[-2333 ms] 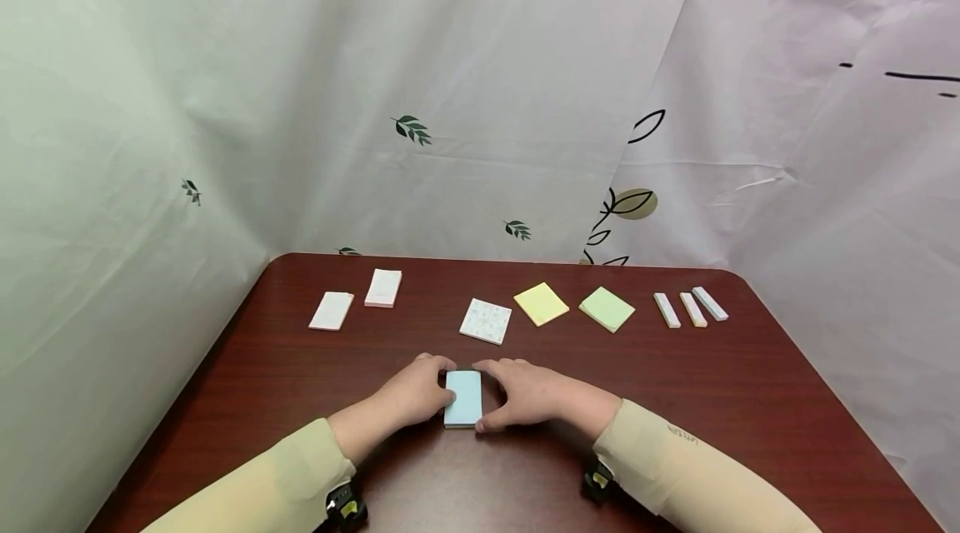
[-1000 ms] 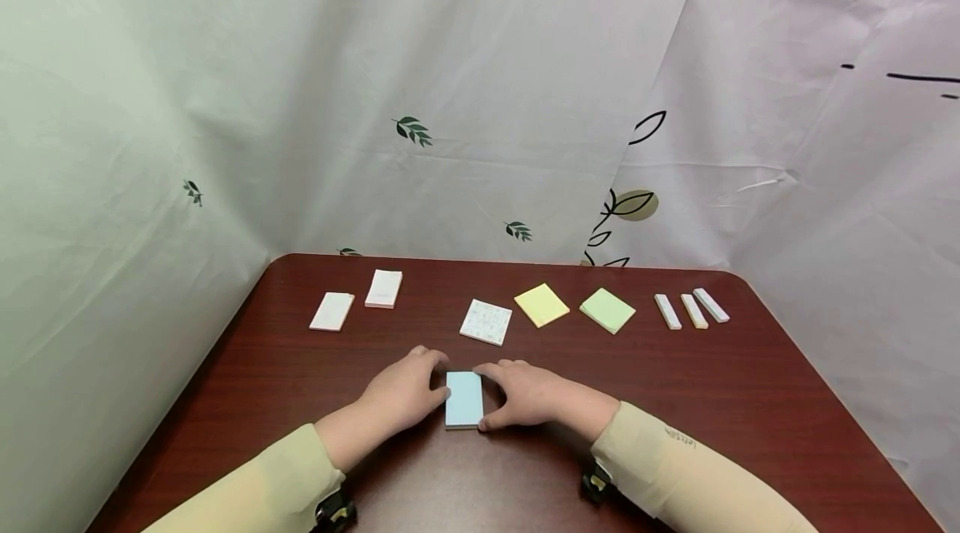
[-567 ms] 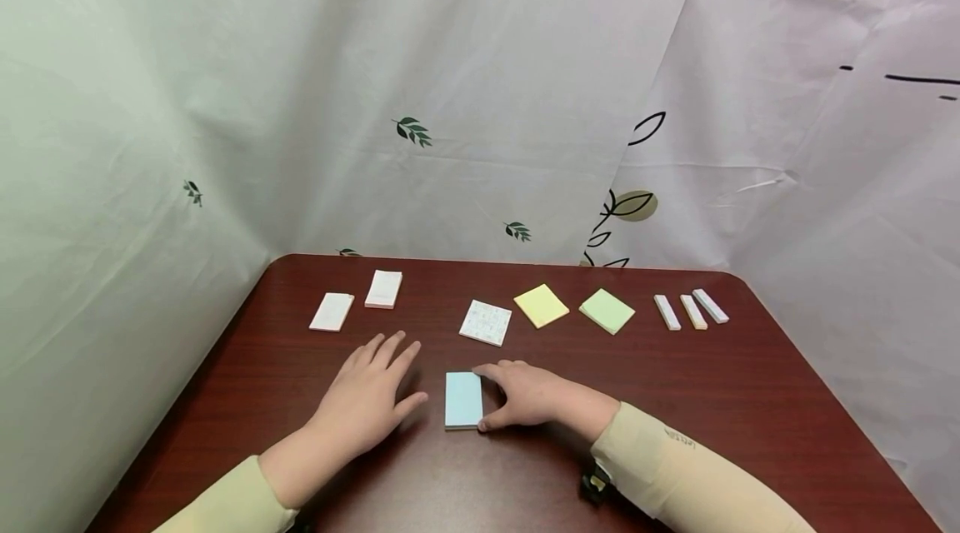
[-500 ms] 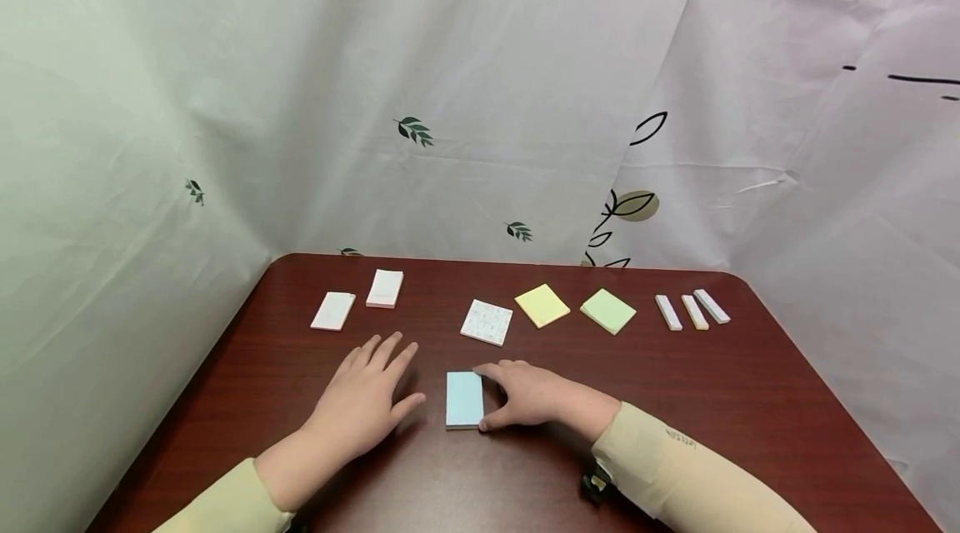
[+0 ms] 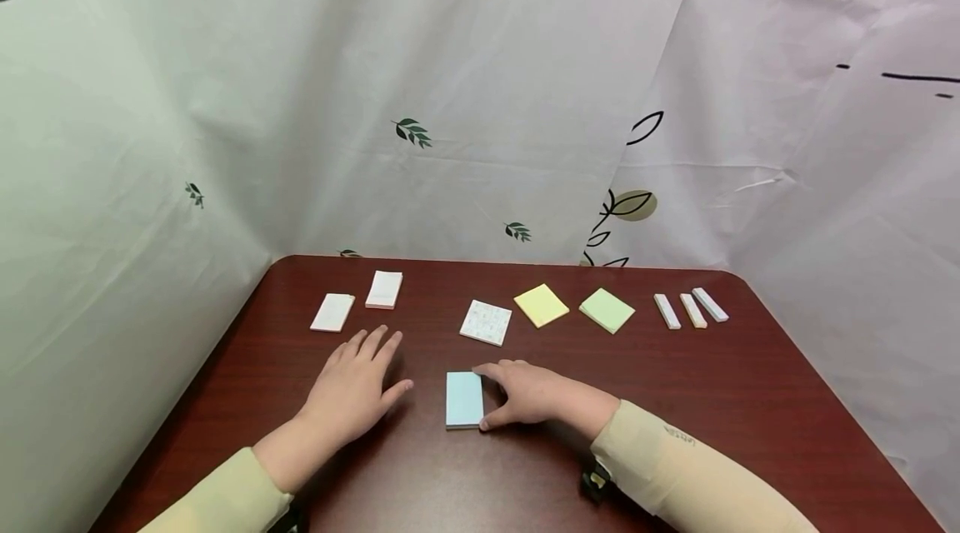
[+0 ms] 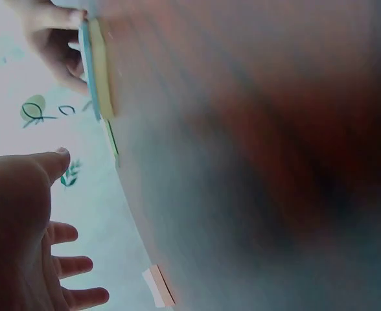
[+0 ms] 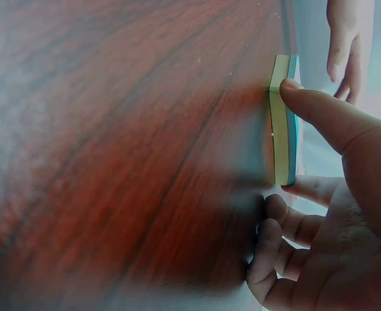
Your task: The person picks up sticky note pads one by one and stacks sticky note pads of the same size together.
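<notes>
A sticky-note stack (image 5: pixel 464 400), light blue on top, lies flat near the middle of the table. Both wrist views show a yellow layer (image 7: pixel 280 142) under the blue. At its right side my right hand (image 5: pixel 525 393) holds it by the edges, thumb at the near corner and index finger at the far corner. The other right fingers (image 7: pixel 268 246) curl beside the stack, close to the tabletop. My left hand (image 5: pixel 347 387) is apart from the stack on its left, palm down with the fingers spread and nothing held.
Behind the hands on the dark red table (image 5: pixel 480 483) lie two white pads (image 5: pixel 332 312), a patterned square pad (image 5: pixel 486 322), a yellow pad (image 5: pixel 541 305), a green pad (image 5: pixel 607 311) and three narrow strips (image 5: pixel 693 311). A pale curtain (image 5: pixel 465 183) rises behind the table.
My left hand has let go of the stack's left side and moved left, its fingers spreading. My right hand and the stack have stayed in place.
</notes>
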`<action>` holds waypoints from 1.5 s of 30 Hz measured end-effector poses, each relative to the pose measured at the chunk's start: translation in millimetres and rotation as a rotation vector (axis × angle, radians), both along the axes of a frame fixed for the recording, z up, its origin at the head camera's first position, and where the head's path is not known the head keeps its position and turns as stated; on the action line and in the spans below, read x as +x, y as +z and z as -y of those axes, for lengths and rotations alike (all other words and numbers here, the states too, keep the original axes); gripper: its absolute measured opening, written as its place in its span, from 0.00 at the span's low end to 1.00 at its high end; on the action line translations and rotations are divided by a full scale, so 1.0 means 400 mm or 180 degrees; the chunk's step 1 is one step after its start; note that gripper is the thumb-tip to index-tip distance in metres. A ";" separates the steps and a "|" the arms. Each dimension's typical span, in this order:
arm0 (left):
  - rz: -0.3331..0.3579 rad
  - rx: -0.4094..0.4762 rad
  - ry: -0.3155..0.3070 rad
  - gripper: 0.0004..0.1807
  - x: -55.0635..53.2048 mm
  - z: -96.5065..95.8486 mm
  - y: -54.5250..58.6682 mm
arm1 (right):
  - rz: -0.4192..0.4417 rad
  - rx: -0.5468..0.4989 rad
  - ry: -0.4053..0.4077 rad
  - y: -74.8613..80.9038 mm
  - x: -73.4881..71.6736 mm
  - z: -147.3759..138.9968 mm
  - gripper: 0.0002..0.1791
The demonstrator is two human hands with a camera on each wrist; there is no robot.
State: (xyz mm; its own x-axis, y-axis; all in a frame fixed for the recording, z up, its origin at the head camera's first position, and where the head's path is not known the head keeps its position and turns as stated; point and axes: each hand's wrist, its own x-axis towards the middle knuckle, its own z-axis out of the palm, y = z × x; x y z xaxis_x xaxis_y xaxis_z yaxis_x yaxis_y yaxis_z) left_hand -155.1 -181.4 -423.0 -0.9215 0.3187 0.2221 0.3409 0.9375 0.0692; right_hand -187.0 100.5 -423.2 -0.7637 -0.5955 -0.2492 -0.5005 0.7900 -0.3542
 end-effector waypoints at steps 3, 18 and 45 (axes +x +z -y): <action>-0.0010 -0.0057 0.0039 0.40 -0.029 0.010 -0.004 | 0.0013 0.0001 0.0001 0.000 -0.002 -0.002 0.44; 0.0167 -0.0255 -0.0010 0.25 -0.227 0.042 0.016 | 0.0021 0.0018 -0.0002 -0.004 -0.005 -0.005 0.44; 0.1118 -0.0406 0.0205 0.36 -0.400 0.035 0.019 | 0.0010 0.0076 0.0005 0.002 -0.012 -0.002 0.45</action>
